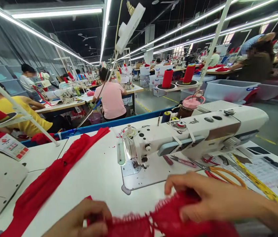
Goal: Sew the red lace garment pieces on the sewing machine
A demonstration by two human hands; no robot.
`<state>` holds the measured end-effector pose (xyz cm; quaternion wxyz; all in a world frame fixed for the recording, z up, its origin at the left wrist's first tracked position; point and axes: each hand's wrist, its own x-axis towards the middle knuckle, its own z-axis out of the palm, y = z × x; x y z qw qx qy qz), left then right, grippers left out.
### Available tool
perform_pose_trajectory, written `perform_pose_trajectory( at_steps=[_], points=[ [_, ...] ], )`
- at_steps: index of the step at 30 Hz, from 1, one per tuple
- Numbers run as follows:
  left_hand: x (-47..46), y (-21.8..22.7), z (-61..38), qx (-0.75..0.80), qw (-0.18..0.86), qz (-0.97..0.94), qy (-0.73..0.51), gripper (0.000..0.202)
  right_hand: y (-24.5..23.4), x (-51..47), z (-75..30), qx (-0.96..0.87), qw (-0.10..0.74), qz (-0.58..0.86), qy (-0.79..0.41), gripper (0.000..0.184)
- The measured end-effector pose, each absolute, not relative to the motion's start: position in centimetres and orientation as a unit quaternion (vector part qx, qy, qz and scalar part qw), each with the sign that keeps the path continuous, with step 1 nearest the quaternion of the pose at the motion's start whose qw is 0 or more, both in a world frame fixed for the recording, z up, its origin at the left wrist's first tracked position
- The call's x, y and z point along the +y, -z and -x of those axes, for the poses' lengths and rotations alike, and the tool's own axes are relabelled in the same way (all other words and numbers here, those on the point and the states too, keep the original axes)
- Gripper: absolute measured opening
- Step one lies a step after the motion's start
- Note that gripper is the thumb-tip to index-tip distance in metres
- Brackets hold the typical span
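A red lace garment stretches between my two hands at the bottom of the head view, its scalloped edge facing away from me. My left hand pinches the garment's left part. Fingers and thumb of my right hand close on its right part. Thin red cords show near its middle, and its lower part runs out of the picture. Just beyond my hands stands a white sewing machine, its needle area apart from the garment. To the left, a long strip of red fabric lies across the white table.
Scissors with orange handles, a yellow tape measure and papers lie right of the machine. Red thread cones stand on a holder behind it. Another machine is at the left. Co-workers sit further off, one in a pink shirt.
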<state>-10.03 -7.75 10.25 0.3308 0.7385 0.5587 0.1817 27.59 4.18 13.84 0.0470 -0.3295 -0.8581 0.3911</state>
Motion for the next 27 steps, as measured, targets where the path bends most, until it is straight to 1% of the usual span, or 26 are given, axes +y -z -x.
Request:
perform_pose_trajectory(
  at_steps=[1,2,3,4,5,6,7,8,9,10,12,14,16,18,20,22,24,27],
  points=[
    [-6.3,-10.1,10.0,0.568,0.315,-0.744,-0.156,0.017,-13.4,5.2,-27.7,-0.886,0.045,0.344,-0.308,0.025],
    [-4.8,-9.5,9.8,0.576,0.291,-0.754,-0.127,0.020,-12.4,5.9,-27.5,-0.906,0.062,0.357,-0.218,0.028],
    [-3.5,-8.6,9.2,0.588,0.228,-0.767,-0.118,0.018,-10.9,6.3,-27.1,-0.915,0.091,0.374,-0.125,0.030],
    [-2.5,-7.4,8.4,0.605,0.131,-0.773,-0.138,0.016,-9.1,6.2,-26.5,-0.911,0.133,0.389,-0.046,0.034],
    [-1.8,-6.0,7.4,0.627,0.081,-0.759,-0.156,0.022,-7.2,5.8,-25.7,-0.903,0.168,0.395,0.004,0.036],
    [-1.6,-4.4,6.2,0.640,0.049,-0.748,-0.170,0.030,-5.3,5.1,-24.9,-0.903,0.197,0.383,0.020,0.037],
    [-1.7,-2.9,4.8,0.644,0.028,-0.742,-0.184,0.036,-3.6,4.2,-24.1,-0.909,0.217,0.357,0.003,0.036],
    [-2.2,-1.3,3.5,0.637,0.001,-0.743,-0.204,0.037,-2.1,3.3,-23.5,-0.911,0.236,0.338,-0.032,0.034],
    [-2.9,0.1,2.1,0.603,-0.062,-0.758,-0.243,0.036,-1.0,2.6,-23.0,-0.914,0.247,0.316,-0.065,0.032],
    [-3.6,1.3,1.0,0.552,-0.100,-0.791,-0.245,0.038,-0.1,2.1,-22.6,-0.916,0.258,0.296,-0.082,0.030],
    [-4.9,3.2,-0.5,0.460,-0.167,-0.838,-0.241,0.040,0.6,1.9,-22.5,-0.922,0.265,0.264,-0.102,0.025],
    [-5.6,4.2,-1.0,0.421,-0.208,-0.855,-0.220,0.047,0.4,2.5,-22.7,-0.927,0.267,0.238,-0.117,0.022],
    [-5.7,4.5,-0.9,0.423,-0.232,-0.851,-0.208,0.052,-0.1,3.4,-22.8,-0.922,0.275,0.233,-0.145,0.020],
    [-5.4,4.5,-0.8,0.433,-0.243,-0.844,-0.203,0.057,-0.4,3.9,-22.4,-0.904,0.292,0.264,-0.165,0.021],
    [-5.1,4.5,-0.9,0.438,-0.252,-0.839,-0.202,0.064,-0.3,4.3,-21.7,-0.887,0.300,0.305,-0.171,0.021],
    [-4.9,4.7,-1.1,0.439,-0.264,-0.834,-0.205,0.068,0.2,4.8,-20.8,-0.886,0.292,0.322,-0.161,0.016],
    [-4.9,5.3,-1.2,0.442,-0.280,-0.826,-0.210,0.069,0.8,5.7,-20.1,-0.897,0.277,0.313,-0.146,0.011],
    [-4.9,6.5,-1.4,0.465,-0.290,-0.809,-0.211,0.064,1.2,7.0,-19.4,-0.911,0.262,0.284,-0.144,0.010]
  ],
)
